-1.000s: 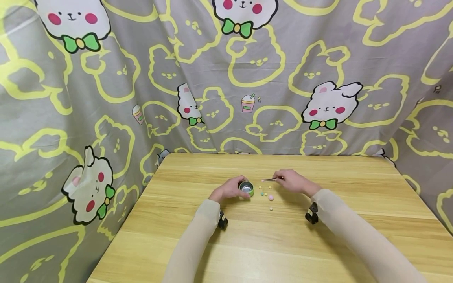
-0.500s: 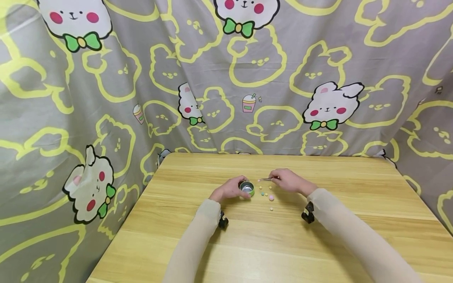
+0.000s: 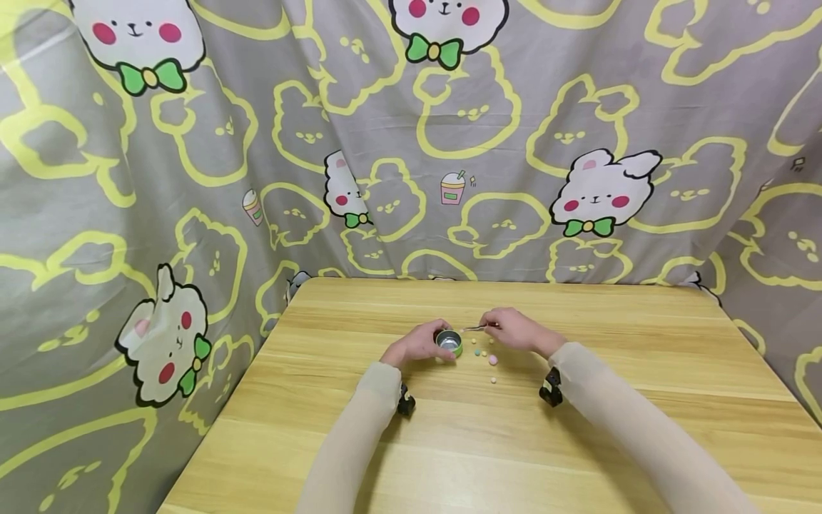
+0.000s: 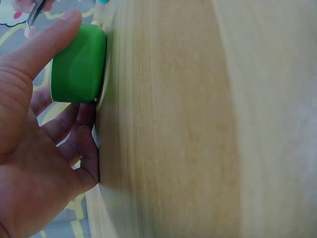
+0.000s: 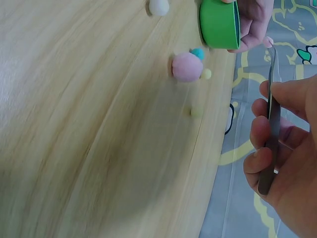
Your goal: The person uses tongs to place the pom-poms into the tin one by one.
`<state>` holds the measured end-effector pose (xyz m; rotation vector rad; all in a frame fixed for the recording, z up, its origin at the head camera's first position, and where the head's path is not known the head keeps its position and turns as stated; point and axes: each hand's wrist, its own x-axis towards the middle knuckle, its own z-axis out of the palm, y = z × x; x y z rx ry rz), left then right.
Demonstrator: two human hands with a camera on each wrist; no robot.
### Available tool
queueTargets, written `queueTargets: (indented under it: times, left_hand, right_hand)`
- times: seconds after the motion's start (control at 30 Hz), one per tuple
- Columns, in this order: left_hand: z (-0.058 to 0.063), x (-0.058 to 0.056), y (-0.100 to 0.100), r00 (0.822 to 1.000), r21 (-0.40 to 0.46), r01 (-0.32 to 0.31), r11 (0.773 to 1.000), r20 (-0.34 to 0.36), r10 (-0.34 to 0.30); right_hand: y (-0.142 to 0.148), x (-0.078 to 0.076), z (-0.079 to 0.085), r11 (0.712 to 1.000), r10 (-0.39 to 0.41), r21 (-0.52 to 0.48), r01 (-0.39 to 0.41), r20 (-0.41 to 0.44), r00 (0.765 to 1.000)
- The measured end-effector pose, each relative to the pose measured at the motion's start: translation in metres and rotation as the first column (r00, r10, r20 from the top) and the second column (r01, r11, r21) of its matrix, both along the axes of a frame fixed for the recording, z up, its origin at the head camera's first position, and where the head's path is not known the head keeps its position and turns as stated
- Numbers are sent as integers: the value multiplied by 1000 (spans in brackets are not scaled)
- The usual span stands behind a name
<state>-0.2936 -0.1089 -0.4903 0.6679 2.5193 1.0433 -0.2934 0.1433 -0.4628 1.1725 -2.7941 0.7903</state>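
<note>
My left hand [image 3: 420,341] grips a small round green tin [image 4: 79,64] by its side, thumb on one side and fingers on the other. The tin stands on the table with its metal inside facing up in the head view. In my right hand [image 3: 516,330] is a pair of steel tweezers [image 5: 272,119], pinched between thumb and fingers. A tiny pink ball [image 5: 268,42] sits at the tweezers' bent tip, close to the tin's rim. Near the tin lie a larger pink pom-pom [image 5: 187,67], a teal ball [image 5: 197,53] and a yellow ball [image 5: 206,74].
A pale yellow ball [image 5: 196,111] and a white ball [image 5: 159,6] also lie on the wooden table [image 3: 437,457]. Behind the table's far edge hangs a grey patterned curtain [image 3: 385,128]. A black wrist camera [image 3: 551,389] is strapped at the right sleeve.
My right hand has moved left, carrying the tweezers and the small pink ball from beyond the loose balls to beside the tin. The left hand and tin have stayed in place.
</note>
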Motion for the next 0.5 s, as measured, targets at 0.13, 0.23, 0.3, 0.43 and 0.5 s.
queueTargets:
  times: [0.13,0.23,0.3,0.43,0.5]
  left_hand:
    - [0,0,0,1000,10,-2,1000,11,2]
    - [0,0,0,1000,10,-3,1000,11,3]
    - [0,0,1,1000,8,-6,1000,13,6]
    - [0,0,0,1000,3,-10,1000,14,10]
    - [-1,0,0,1000,3,-9,1000,11,9]
  right_hand:
    - [-3,0,-1,1000,6,-4,-6,-5,1000]
    - [-4,0,-2,1000,5,2,-5,-2,1000]
    - [-5,1,-2,1000,5,8,-5,10,1000]
    - [-7,3,-1,1000,4,14,-4,28,1000]
    - [-7,3,-1,1000,5,15,-5,29,1000]
